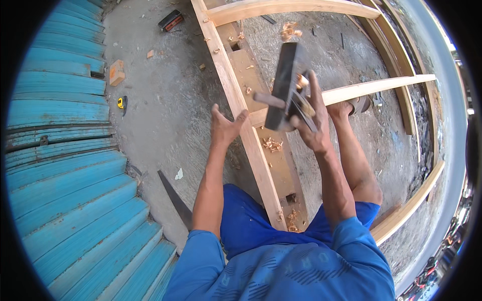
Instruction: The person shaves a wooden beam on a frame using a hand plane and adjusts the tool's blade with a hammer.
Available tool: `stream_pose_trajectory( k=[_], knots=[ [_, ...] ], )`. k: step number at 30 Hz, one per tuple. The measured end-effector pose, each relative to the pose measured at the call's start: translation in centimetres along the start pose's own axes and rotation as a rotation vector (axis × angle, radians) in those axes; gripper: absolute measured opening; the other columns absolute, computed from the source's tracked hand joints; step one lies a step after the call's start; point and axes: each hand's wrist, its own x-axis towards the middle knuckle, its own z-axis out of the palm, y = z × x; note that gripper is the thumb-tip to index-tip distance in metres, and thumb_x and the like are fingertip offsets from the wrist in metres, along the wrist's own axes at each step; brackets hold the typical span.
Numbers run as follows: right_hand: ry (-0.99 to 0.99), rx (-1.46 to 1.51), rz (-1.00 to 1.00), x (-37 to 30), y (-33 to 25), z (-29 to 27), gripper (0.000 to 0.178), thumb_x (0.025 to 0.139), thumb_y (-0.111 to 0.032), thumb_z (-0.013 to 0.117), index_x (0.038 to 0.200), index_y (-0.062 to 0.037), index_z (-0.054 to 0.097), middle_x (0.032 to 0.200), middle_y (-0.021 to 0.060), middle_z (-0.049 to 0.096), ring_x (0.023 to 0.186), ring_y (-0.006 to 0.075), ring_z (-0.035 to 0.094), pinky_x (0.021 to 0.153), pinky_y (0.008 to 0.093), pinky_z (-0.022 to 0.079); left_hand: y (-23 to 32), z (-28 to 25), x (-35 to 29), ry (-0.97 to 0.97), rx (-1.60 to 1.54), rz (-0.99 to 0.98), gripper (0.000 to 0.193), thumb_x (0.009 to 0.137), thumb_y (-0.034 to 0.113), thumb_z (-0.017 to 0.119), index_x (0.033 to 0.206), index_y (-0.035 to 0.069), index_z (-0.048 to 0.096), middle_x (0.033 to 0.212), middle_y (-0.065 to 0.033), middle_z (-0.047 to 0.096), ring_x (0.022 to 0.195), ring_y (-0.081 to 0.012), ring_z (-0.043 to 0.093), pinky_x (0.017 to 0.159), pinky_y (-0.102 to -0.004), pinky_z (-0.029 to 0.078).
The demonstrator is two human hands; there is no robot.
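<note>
My right hand (315, 120) grips a dark hand plane (283, 83) with a crossbar handle. The plane is tilted up above the frame and slightly blurred, and curled shavings (290, 32) are in the air beyond its far end. My left hand (227, 126) is open, thumb and fingers apart, at the left edge of a long pale timber (228, 75); whether it touches the wood I cannot tell. This timber runs from between my legs to the far edge. Beside it lies a wider brown board (273, 165) with rectangular slots and loose shavings.
Pale crosspieces (376, 89) reach off to the right. On the concrete floor at left lie a handsaw (173, 195), a yellow tape measure (121, 103), an orange block (116, 72) and a dark red-and-black tool (170, 21). Blue corrugated metal (60, 105) borders the left side.
</note>
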Motion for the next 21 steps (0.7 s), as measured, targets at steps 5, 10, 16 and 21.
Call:
stream_pose_trajectory(
  k=[5,10,16,21],
  knots=[
    [0.101,-0.198,0.131,-4.6,-2.0,-1.4,0.103,0.077,-0.077,0.072,0.14,0.0016,0.05,0.126,0.019,0.064,0.118,0.0287,0.063,0.098,0.0444,0.05,-0.4,0.7,0.4,-0.288,0.097,-0.03,0.081,0.081,0.047,0.08,0.131,-0.011,0.055,0.117,-0.029,0.069,0.113,-0.0379,0.068,0.097,-0.0453,0.051],
    [-0.204,-0.977,-0.087,-5.3,0.4,-0.9,0.098,0.076,-0.072,0.074,0.143,-0.0043,0.053,0.075,0.0056,0.064,0.074,0.0212,0.059,0.079,0.0405,0.036,-1.3,-1.2,1.5,-0.093,-0.284,-0.041,0.08,0.084,0.043,0.076,0.139,-0.008,0.051,0.12,-0.0296,0.068,0.117,-0.0369,0.066,0.102,-0.0408,0.049],
    [-0.582,-0.912,0.02,-15.2,3.3,2.3,0.083,0.07,-0.025,0.068,0.15,-0.0168,0.051,0.076,0.0018,0.069,0.074,0.0251,0.06,0.077,0.0428,0.034,2.0,1.5,-10.2,-0.076,0.285,0.295,0.087,0.079,0.042,0.077,0.15,0.004,0.045,0.153,-0.0443,0.024,0.142,-0.0604,0.027,0.118,-0.0642,0.025],
    [-0.402,-0.962,-0.074,-2.8,4.4,5.3,0.078,0.077,-0.046,0.075,0.147,-0.0179,0.054,0.084,0.0042,0.071,0.085,0.0277,0.064,0.084,0.0461,0.036,4.8,1.2,5.0,0.168,0.316,0.538,0.063,0.081,0.034,0.064,0.136,0.004,0.062,0.15,-0.0418,0.037,0.146,-0.0524,0.031,0.122,-0.0523,0.025]
  ],
)
